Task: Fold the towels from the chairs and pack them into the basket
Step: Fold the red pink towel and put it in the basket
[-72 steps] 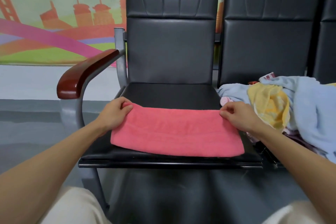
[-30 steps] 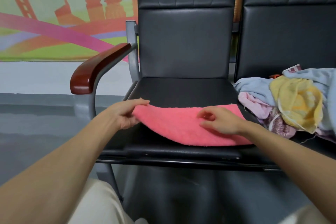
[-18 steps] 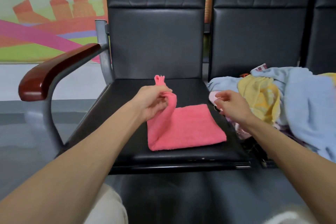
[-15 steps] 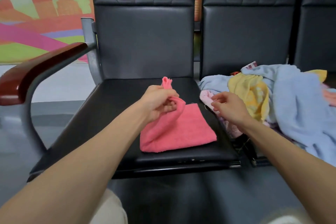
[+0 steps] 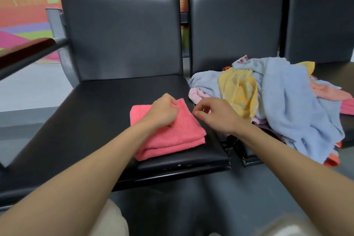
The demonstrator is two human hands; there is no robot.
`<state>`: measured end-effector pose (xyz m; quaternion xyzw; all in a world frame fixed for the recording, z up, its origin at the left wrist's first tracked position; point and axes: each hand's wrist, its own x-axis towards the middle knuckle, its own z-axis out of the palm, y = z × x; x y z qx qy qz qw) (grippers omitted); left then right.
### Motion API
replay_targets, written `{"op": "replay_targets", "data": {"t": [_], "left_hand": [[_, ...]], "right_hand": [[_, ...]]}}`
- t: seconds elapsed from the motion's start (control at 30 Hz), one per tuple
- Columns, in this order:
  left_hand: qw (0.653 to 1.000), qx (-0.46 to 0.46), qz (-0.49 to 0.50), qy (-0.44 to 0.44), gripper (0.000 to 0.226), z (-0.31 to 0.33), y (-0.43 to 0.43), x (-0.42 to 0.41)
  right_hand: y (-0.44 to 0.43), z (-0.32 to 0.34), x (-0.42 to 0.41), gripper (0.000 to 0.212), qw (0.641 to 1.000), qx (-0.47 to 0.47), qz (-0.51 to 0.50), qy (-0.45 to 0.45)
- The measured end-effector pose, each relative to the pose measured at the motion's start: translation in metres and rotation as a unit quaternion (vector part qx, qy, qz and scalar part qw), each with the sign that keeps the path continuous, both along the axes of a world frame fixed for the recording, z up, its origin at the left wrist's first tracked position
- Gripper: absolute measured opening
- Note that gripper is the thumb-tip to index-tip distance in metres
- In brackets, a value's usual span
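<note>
Coral-pink terry towel (image 5: pixel 170 136), folded to a thick square of several layers, lies on the front right part of the black leatherette chair seat (image 5: pixel 92 120), its near edge close to the seat's front lip and its right edge close to the gap between seats.

Head view: the left hand (image 5: pixel 162 113) rests on top of the towel with fingers curled, apparently pinching the top layer at its far right corner. The right hand (image 5: pixel 216 117) hovers just beside the towel's right edge, fingers loosely curled and holding nothing. A loose heap of unfolded towels (image 5: pixel 283 101), pale blue, yellow and pink, sits on the next seat to the right and hangs over its front edge. The basket is not in view.

Risks, as I judge them: if the pinched corner is let go carelessly, the top layer may spring open or lie skewed. Lifting the square one-handed could let the layers fan out. A sweep of the right arm might drag the heap's hanging cloth to the floor.

Open room lies on the seat's left and back. The dark wooden armrest (image 5: pixel 24 51) bounds the far left.
</note>
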<state>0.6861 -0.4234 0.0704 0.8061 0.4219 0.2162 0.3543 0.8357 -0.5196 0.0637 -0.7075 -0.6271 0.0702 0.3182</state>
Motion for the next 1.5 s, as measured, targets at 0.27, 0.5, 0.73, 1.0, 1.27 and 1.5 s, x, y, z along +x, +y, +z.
{"op": "replay_targets", "data": {"t": [0.27, 0.5, 0.73, 1.0, 1.27, 1.5], "left_hand": [[0.941, 0.189, -0.157, 0.233, 0.025, -0.009, 0.023, -0.085], [0.938, 0.196, -0.162, 0.237, 0.015, 0.004, 0.011, -0.139], [0.959, 0.147, -0.197, 0.14, 0.044, 0.0, 0.015, -0.178], [0.935, 0.17, -0.229, 0.21, 0.059, -0.006, 0.011, -0.184], [0.98, 0.064, -0.165, 0.087, 0.029, 0.001, 0.007, -0.187], [0.997, -0.024, -0.057, -0.052, 0.018, 0.005, 0.012, -0.18]], "right_hand": [[0.0, 0.004, -0.032, 0.035, 0.98, -0.118, 0.085, -0.136], [0.032, 0.007, -0.062, 0.029, 0.961, -0.169, 0.1, -0.196], [0.038, -0.002, -0.079, 0.027, 0.956, -0.052, 0.144, -0.251], [0.006, 0.004, -0.091, 0.062, 0.942, -0.176, 0.19, -0.214], [-0.003, 0.009, -0.085, 0.048, 0.953, -0.157, 0.162, -0.204], [-0.007, 0.027, -0.084, 0.022, 0.949, -0.206, 0.149, 0.184]]}}
